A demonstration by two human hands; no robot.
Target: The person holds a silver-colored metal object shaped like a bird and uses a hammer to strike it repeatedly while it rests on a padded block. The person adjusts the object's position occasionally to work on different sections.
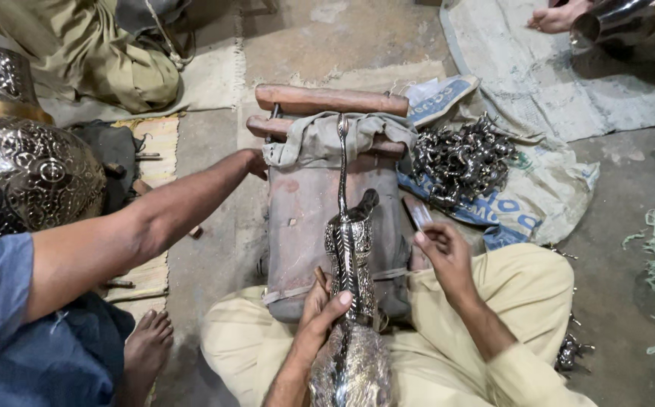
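Fingers (340,300) on spout (348,226) (tip away)

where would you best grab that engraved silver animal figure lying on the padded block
Probably around its thick engraved body, coming from the near left side, where the left hand already clasps it. The long thin neck running away over the padded block looks too slender to grip firmly.
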